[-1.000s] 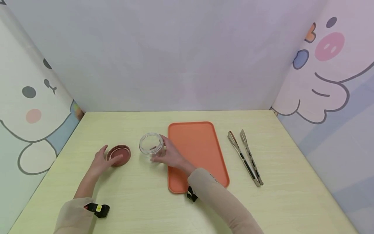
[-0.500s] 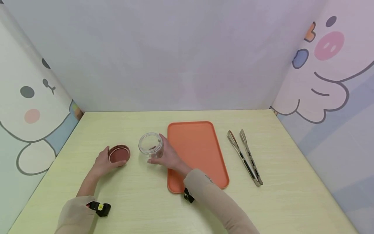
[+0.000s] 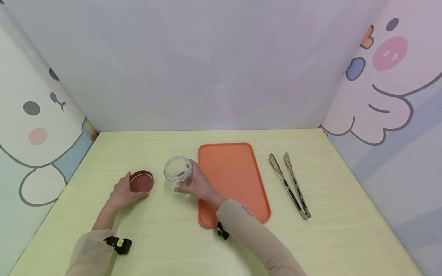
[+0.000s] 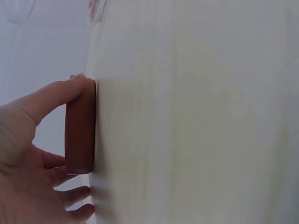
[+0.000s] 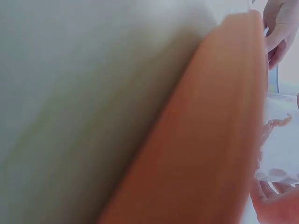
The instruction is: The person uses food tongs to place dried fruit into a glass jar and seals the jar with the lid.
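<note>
In the head view, a reddish-brown round lid (image 3: 141,183) lies on the table with its hollow side up. My left hand (image 3: 124,193) holds it by the rim, thumb on the near side and fingers on the far side. In the left wrist view, the thumb presses the lid's side wall (image 4: 80,130). To the right stands a clear glass jar (image 3: 178,168), its mouth uncovered. My right hand (image 3: 201,184) grips the jar from its right side. A small reddish-brown piece shows through the glass; its kind cannot be made out.
An orange tray (image 3: 229,168) lies right of the jar, under my right forearm. Farther right rest metal tongs (image 3: 290,188) with black grips, spread in a narrow V. A pale wall (image 3: 214,76) closes the table's back, with cartoon-printed panels at both sides.
My left hand has closed in on the lid, and its thumb has moved from over the lid to the near rim. The right hand and jar have hardly moved.
</note>
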`<control>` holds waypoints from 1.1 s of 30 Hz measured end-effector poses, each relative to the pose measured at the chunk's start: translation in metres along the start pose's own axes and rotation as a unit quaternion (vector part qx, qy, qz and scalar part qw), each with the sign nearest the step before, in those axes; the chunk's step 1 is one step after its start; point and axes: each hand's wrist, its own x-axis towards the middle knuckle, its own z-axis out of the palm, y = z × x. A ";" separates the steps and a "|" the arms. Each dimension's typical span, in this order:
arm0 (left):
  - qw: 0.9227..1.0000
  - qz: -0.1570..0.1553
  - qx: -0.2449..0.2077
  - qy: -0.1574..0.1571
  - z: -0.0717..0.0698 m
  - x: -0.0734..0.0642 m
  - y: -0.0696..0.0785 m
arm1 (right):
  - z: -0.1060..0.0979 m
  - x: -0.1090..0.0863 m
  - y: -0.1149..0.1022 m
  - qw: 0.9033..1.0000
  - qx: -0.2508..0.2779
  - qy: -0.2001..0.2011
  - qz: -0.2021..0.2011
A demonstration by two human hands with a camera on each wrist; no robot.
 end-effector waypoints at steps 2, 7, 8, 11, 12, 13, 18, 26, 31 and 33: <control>1.000 0.000 0.001 -0.001 0.000 0.000 0.000 | 0.000 0.000 0.000 1.000 -0.008 0.000 0.006; 1.000 -0.008 -0.009 0.001 0.002 0.001 -0.002 | 0.000 -0.001 -0.001 0.999 -0.018 -0.002 0.027; 1.000 -0.011 -0.013 0.003 0.002 0.001 -0.002 | 0.000 -0.001 -0.001 0.999 -0.016 -0.002 0.031; 1.000 -0.018 -0.021 0.010 0.002 0.000 -0.001 | 0.000 -0.002 -0.002 0.999 -0.010 -0.001 0.039; 0.999 -0.019 -0.023 0.012 0.001 0.000 0.000 | -0.001 -0.003 -0.003 0.999 -0.009 0.000 0.040; 0.999 -0.019 -0.024 0.013 0.001 0.000 0.000 | -0.001 -0.003 -0.003 0.999 -0.008 0.000 0.040; 0.999 -0.029 -0.043 0.010 -0.001 -0.001 0.001 | -0.003 -0.005 -0.003 1.000 -0.001 0.003 0.031; 0.996 -0.057 -0.067 0.004 -0.003 -0.005 0.000 | -0.013 -0.012 -0.011 0.999 0.034 0.000 0.021; 0.996 -0.059 -0.070 0.007 -0.007 -0.007 0.003 | -0.031 -0.022 -0.035 0.996 0.084 -0.009 0.024; 0.995 -0.062 -0.081 0.012 -0.008 -0.007 0.005 | -0.037 -0.024 -0.040 0.995 0.092 -0.012 0.020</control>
